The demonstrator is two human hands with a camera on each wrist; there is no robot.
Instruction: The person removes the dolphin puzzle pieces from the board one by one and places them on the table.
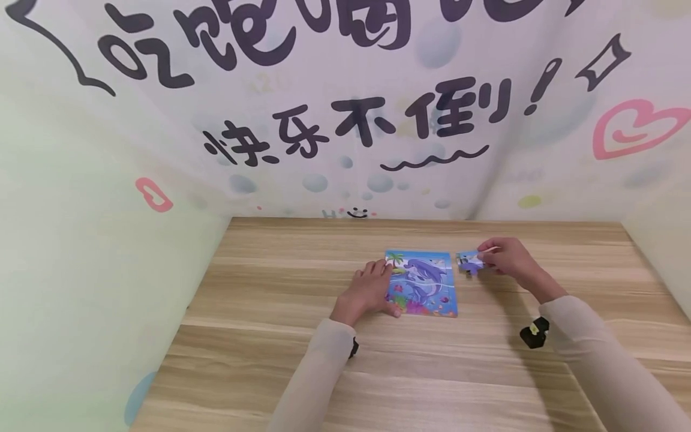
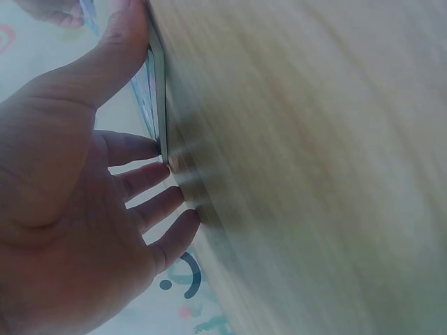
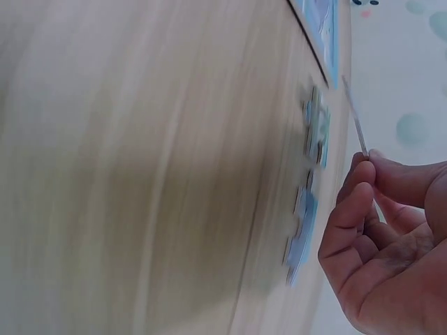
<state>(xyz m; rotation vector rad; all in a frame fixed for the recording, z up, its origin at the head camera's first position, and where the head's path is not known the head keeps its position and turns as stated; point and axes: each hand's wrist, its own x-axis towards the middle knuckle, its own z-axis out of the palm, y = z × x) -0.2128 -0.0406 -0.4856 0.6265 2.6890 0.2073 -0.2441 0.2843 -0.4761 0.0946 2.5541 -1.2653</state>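
A dolphin jigsaw puzzle [image 1: 423,282] with a blue border lies flat on the wooden table. My left hand [image 1: 369,288] rests at its left side, fingertips touching the side edge and thumb at the near corner. In the left wrist view, those fingers are spread and fairly straight along the puzzle's edge [image 2: 159,91]. To the right of the puzzle, my right hand [image 1: 507,261] pinches a thin puzzle piece [image 3: 355,117] between thumb and fingers, seen edge-on and raised off the table. Loose puzzle pieces [image 3: 318,132] lie on the table below that hand.
The wooden table [image 1: 270,348] meets a white printed backdrop [image 1: 324,198] with dark lettering behind the puzzle. A pale side wall [image 1: 81,252] stands on the left. A black wrist device [image 1: 534,333] sits at the right sleeve.
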